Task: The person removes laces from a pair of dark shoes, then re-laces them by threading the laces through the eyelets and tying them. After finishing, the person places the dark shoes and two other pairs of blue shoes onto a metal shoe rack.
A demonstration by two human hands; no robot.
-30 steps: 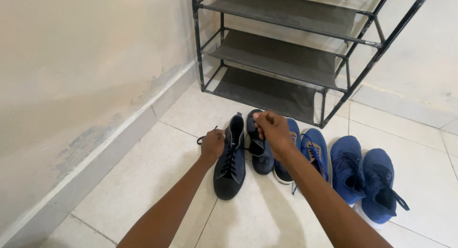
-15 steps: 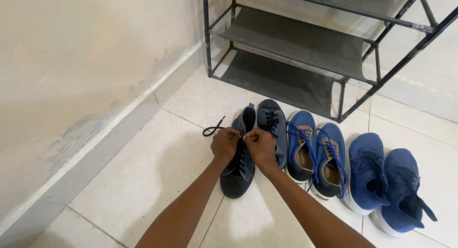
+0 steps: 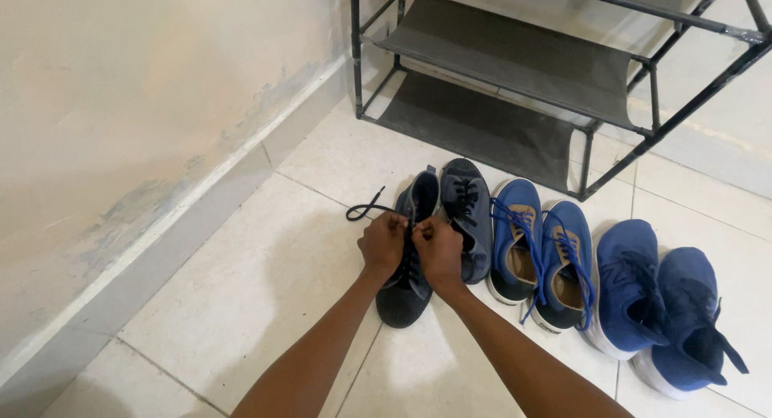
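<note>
Pale floor tiles (image 3: 265, 305) are meeting a scuffed cream wall (image 3: 121, 104), with a dark shoe rack (image 3: 515, 72) behind six shoes in a row. At its left end, the left hand (image 3: 383, 242) and right hand (image 3: 439, 247) are closing together, pinching the laces of the dark sneaker (image 3: 406, 261); the knot seems underway, needing a firm pull.

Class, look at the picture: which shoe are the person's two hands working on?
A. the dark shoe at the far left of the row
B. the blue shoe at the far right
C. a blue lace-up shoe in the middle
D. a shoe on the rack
A: the left hand and the right hand meet over the laces of the dark shoe at the left end of the row.
</note>
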